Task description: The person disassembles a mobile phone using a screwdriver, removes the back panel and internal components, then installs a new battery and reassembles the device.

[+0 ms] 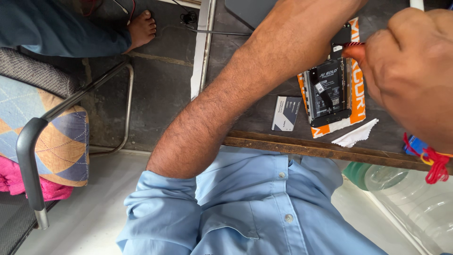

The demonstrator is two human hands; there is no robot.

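Right hand close to the camera, fingers curled tight around a red-handled tool, only the handle's end showing past the knuckles. A red thread band is tied at that wrist. Left forearm crosses the picture from the rolled blue sleeve up toward the top edge; the left hand itself is out of view, so its grip cannot be told.

Just under the tool tip lies an opened phone, back cover off, dark insides showing, resting on an orange and white printed sheet. Just left of the phone, apart from it, lies a flat grey battery. A scrap of white paper sits near the sheet's lower corner, by the table's wooden front edge.

Table top is dark and worn, with a brown wooden lip. A cable runs across its far part.

Beyond: grey concrete floor, a metal-framed chair with a patterned cushion at left, another person's bare foot above it. A clear plastic jug stands lower right beneath the table edge.
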